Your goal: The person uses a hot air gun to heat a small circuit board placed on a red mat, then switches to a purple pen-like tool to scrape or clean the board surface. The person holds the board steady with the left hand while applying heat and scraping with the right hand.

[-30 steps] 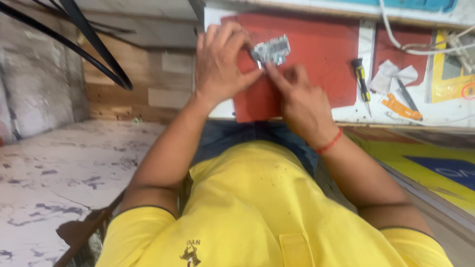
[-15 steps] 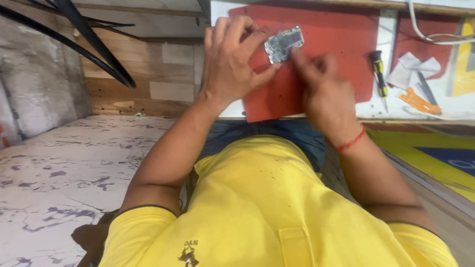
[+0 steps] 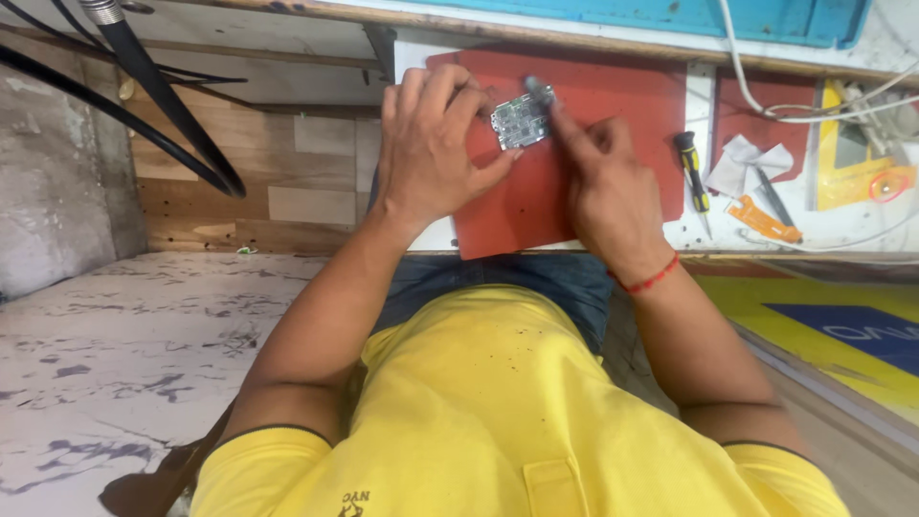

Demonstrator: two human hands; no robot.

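- A small silver circuit board [image 3: 519,122] rests on a red mat [image 3: 593,153] on the white surface [image 3: 814,228].
- The left hand [image 3: 431,148] pinches the board's left edge between thumb and fingers.
- The right hand [image 3: 603,182] presses its forefinger onto the board's top right corner.
- A black and yellow screwdriver [image 3: 692,172] lies just right of the mat.

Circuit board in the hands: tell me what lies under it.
Under the small circuit board lies a red mat on the bench. The left hand and right hand cover part of the mat; the board's underside is hidden.
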